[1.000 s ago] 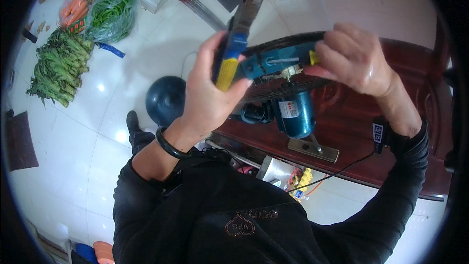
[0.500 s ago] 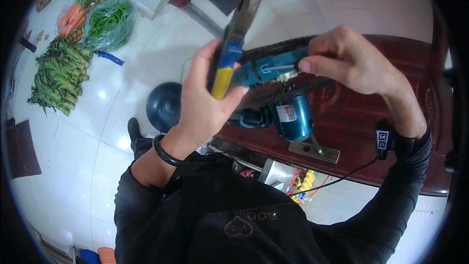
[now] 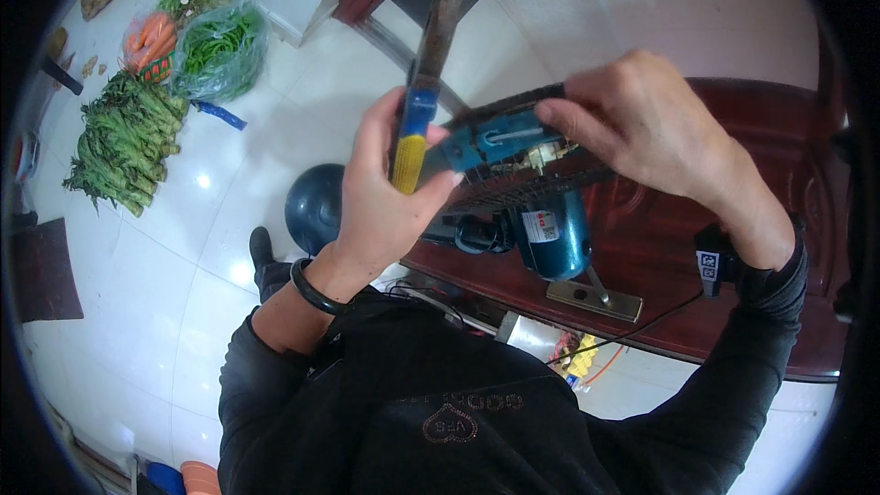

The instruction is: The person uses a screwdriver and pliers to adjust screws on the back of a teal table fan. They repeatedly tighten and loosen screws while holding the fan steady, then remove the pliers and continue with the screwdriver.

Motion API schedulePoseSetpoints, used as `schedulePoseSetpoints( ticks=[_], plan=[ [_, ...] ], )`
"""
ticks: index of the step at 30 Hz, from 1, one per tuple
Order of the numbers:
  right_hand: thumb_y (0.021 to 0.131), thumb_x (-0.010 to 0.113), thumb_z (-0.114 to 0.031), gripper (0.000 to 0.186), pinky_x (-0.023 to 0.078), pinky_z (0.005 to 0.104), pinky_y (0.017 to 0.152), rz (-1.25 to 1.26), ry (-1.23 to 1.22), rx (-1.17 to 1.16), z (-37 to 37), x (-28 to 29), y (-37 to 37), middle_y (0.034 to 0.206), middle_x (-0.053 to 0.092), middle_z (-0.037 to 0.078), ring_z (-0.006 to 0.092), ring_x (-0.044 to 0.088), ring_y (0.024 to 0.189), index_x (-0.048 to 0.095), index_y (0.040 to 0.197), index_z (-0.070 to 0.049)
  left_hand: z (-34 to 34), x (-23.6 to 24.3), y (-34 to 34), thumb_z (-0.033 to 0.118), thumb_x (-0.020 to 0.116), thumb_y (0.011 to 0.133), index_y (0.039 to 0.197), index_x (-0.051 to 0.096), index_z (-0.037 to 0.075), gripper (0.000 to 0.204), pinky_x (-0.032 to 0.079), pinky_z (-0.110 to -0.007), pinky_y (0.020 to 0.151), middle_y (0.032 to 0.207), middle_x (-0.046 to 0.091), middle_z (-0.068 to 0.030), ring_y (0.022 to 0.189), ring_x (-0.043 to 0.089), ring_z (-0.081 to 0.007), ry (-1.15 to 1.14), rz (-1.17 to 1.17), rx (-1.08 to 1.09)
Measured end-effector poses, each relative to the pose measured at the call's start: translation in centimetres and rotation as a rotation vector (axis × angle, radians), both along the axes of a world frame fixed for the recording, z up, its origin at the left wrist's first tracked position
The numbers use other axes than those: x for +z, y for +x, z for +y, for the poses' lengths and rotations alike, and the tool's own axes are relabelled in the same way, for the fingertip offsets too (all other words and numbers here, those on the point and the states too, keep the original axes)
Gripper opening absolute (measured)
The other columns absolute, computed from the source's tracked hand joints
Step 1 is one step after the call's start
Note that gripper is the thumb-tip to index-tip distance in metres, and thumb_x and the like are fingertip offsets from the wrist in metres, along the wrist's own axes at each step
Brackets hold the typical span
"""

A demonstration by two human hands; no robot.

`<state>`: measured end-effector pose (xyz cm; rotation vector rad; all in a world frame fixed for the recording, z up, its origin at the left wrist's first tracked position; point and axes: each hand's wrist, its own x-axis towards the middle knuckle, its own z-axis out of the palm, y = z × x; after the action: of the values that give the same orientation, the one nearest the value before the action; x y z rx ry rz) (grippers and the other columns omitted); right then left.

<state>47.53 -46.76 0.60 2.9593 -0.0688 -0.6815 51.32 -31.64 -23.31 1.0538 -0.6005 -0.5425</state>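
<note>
In my left hand (image 3: 380, 188) is a pair of pliers (image 3: 426, 101) with worn metal jaws pointing up and blue-and-yellow grips. The thumb of that hand reaches toward a teal strip-like part (image 3: 472, 148), with a thin bright metal rod (image 3: 513, 136) along it. This part lies against a dark wire fan guard (image 3: 495, 191). Behind the guard is a glossy teal motor housing (image 3: 557, 243) with a white label. My right hand (image 3: 642, 124) is bent over the far end of the teal part, thumb beside the rod. Its other fingers are slightly blurred and partly hidden.
A dark round base (image 3: 313, 209) stands left of the fan. A dark red wooden door (image 3: 724, 156) with a metal handle plate (image 3: 596, 301) is at right. Leafy vegetables (image 3: 128, 142), bagged greens (image 3: 220, 50) and carrots (image 3: 151, 41) lie on the tiled floor at left.
The pliers have come down slightly and tilt more upright. My right hand has shifted a little left, its thumb now over the near end of the rod. The view has moved slightly.
</note>
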Motion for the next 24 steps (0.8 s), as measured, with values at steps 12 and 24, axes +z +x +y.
schedulePoseSetpoints(
  ticks=[12, 24],
  plan=[
    [0.088, 0.077, -0.032, 0.032, 0.049, 0.0285, 0.054, -0.333, -0.139, 0.83, -2.0, -1.6, 0.7, 0.059, 0.055, 0.004, 0.0165, 0.058, 0.052, 0.063, 0.07, -0.011, 0.2, -0.4, -0.1, -0.004, 0.08, 0.076, 0.148, 0.038, 0.004, 0.083, 0.048, -0.022, 0.077, 0.109, 0.065, -0.0041, 0.086, 0.058, -0.0073, 0.011, 0.027, -0.016],
    [0.098, 0.069, -0.031, 0.032, 0.042, 0.0223, 0.045, -0.072, 0.224, -0.282, -0.8, 0.3, -0.3, 0.065, 0.063, 0.002, 0.0097, 0.053, 0.048, 0.071, 0.083, -0.003, 0.5, 0.7, 0.5, -0.005, 0.08, 0.076, 0.148, 0.038, 0.004, 0.084, 0.048, -0.02, 0.072, 0.109, 0.065, -0.0032, 0.079, 0.057, -0.0044, 0.016, 0.049, -0.059]
  ],
)
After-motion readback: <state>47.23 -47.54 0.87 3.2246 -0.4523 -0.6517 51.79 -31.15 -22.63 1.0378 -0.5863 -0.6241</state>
